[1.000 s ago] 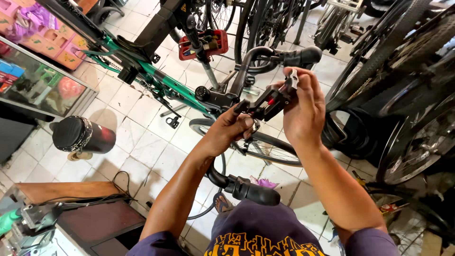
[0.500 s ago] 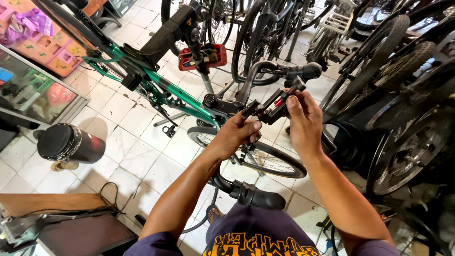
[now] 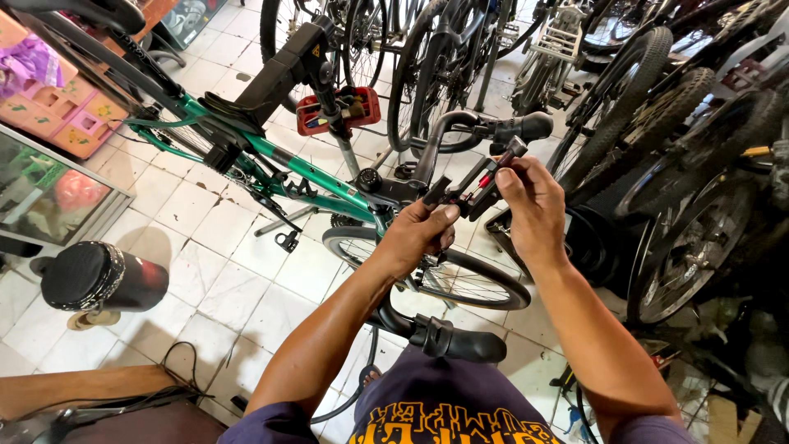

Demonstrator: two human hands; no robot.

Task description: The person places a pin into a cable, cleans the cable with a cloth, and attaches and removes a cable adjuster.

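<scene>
A green bicycle (image 3: pixel 308 171) hangs in a black repair stand clamp (image 3: pixel 288 62), its handlebar toward me. My left hand (image 3: pixel 421 237) pinches the near end of a small black tool with a red band (image 3: pixel 479 182), just above the stem. My right hand (image 3: pixel 530 201) grips the same tool from the right, fingertips on its far end. The far handlebar grip (image 3: pixel 518 127) lies just beyond my hands. The near grip (image 3: pixel 460 341) sits below my left forearm. The front wheel (image 3: pixel 460 279) shows under my hands.
Several parked bicycles and wheels (image 3: pixel 682 164) crowd the right side and back. A red tray (image 3: pixel 341 111) sits on the stand post. A black cylinder (image 3: pixel 99 279) lies on the white tiled floor at left. A glass counter (image 3: pixel 49 193) stands far left.
The view has tilted and moved closer to the handlebar. Both hands stay on the small tool, the right hand shifting slightly along it.
</scene>
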